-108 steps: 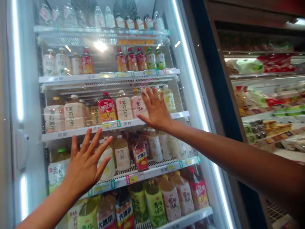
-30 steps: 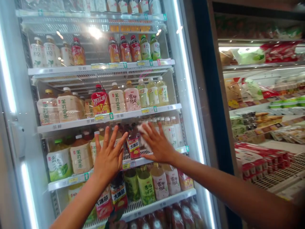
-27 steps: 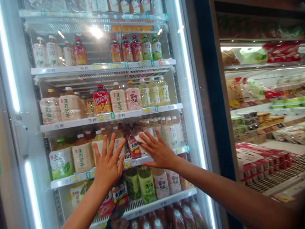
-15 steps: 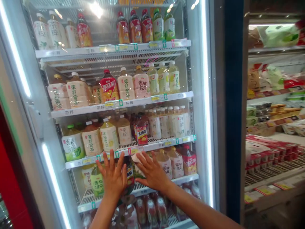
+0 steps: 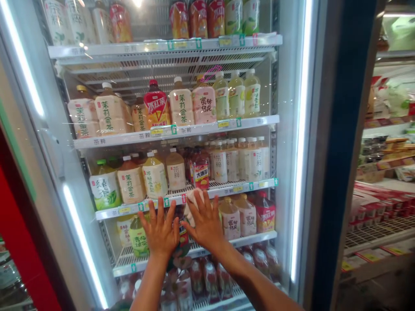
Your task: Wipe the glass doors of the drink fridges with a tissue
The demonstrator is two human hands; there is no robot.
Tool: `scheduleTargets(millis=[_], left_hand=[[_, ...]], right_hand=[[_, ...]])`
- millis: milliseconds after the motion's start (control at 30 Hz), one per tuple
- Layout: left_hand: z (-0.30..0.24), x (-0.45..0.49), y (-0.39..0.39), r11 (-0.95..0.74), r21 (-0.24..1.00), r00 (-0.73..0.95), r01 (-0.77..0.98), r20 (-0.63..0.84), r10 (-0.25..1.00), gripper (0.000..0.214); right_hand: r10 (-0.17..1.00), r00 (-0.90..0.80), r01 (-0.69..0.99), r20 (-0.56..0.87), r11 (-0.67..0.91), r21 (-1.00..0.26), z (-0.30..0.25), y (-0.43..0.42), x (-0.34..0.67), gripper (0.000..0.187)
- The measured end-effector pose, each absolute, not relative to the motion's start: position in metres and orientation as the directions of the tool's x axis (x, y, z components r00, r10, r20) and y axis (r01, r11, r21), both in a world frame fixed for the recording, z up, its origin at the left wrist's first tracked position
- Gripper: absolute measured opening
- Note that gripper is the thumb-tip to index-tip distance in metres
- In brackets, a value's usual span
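Note:
My right hand lies flat with spread fingers, pressing a pale cloth against the glass door of an upright drinks cooler. Part of the cloth shows beside and above the thumb and fingers; the rest is under the hand. My left hand rests to its left, palm toward the glass and fingers spread, holding nothing. Behind the hands, through the glass, are a shelf edge, a green-labelled bottle and a dark bottle that the hands partly cover.
Shelves of bottled tea fill the cooler, among them a red-capped bottle. Bright light strips run down both sides. A dark post separates the cooler from an open shelf with red-and-white packs. A red panel stands at lower left.
My right hand has slid slightly upward with the cloth, and more of the cloth shows above the thumb. My left hand stays flat. The whole view has shifted and come a little closer.

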State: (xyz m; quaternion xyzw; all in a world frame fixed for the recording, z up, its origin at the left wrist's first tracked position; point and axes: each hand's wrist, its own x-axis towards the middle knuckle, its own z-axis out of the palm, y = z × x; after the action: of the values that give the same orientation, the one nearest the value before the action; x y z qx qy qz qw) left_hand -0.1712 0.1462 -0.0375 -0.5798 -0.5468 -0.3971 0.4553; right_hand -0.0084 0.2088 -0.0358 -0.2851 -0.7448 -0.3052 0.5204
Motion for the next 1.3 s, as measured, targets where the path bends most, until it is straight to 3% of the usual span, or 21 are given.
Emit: scheduleTargets(millis=[133, 333, 533, 767, 833, 933, 1000, 1200, 1233, 1300], left_hand=[[-0.037, -0.17, 0.146, 0.026, -0.088, 0.078, 0.996, 0.962, 0.261, 0.08], [-0.037, -0.17, 0.144, 0.039, -0.119, 0.106, 0.992, 0.961, 0.255, 0.081], [-0.038, -0.169, 0.146, 0.057, -0.125, 0.11, 0.991, 0.968, 0.224, 0.08], [-0.035, -0.17, 0.149, 0.006, -0.166, 0.163, 0.986, 0.975, 0.149, 0.073], [-0.034, -0.169, 0.149, -0.005, -0.168, 0.167, 0.986, 0.977, 0.133, 0.071], [-0.034, -0.169, 0.149, -0.01, -0.174, 0.174, 0.985, 0.977, 0.124, 0.071], [-0.034, -0.17, 0.149, -0.022, -0.173, 0.174, 0.985, 0.976, 0.133, 0.071], [-0.035, -0.171, 0.148, -0.047, -0.176, 0.181, 0.983, 0.973, 0.141, 0.068], [-0.035, -0.171, 0.148, -0.046, -0.169, 0.174, 0.984, 0.974, 0.142, 0.068], [-0.035, -0.171, 0.148, -0.046, -0.159, 0.164, 0.986, 0.977, 0.137, 0.068]], right_hand=[[0.128, -0.242, 0.741, 0.962, 0.664, 0.098, -0.014, 0.21, -0.016, 0.087], [0.072, -0.358, 0.741, 0.931, 0.629, 0.236, -0.082, 0.203, 0.005, 0.086], [0.113, -0.182, 0.794, 0.977, 0.604, 0.078, 0.013, 0.221, 0.0, 0.089], [0.085, -0.329, 0.783, 0.941, 0.582, 0.221, -0.087, 0.214, 0.028, 0.079], [0.094, -0.293, 0.801, 0.952, 0.567, 0.19, -0.062, 0.22, 0.034, 0.076], [0.118, -0.13, 0.83, 0.985, 0.557, 0.043, 0.009, 0.233, 0.035, 0.076], [0.127, -0.126, 0.823, 0.984, 0.567, 0.033, 0.022, 0.237, 0.034, 0.077], [0.109, -0.282, 0.81, 0.953, 0.559, 0.175, -0.11, 0.223, 0.058, 0.077], [0.095, -0.32, 0.802, 0.943, 0.557, 0.216, -0.112, 0.225, 0.065, 0.077], [0.122, -0.267, 0.832, 0.956, 0.529, 0.165, -0.082, 0.237, 0.077, 0.075]])
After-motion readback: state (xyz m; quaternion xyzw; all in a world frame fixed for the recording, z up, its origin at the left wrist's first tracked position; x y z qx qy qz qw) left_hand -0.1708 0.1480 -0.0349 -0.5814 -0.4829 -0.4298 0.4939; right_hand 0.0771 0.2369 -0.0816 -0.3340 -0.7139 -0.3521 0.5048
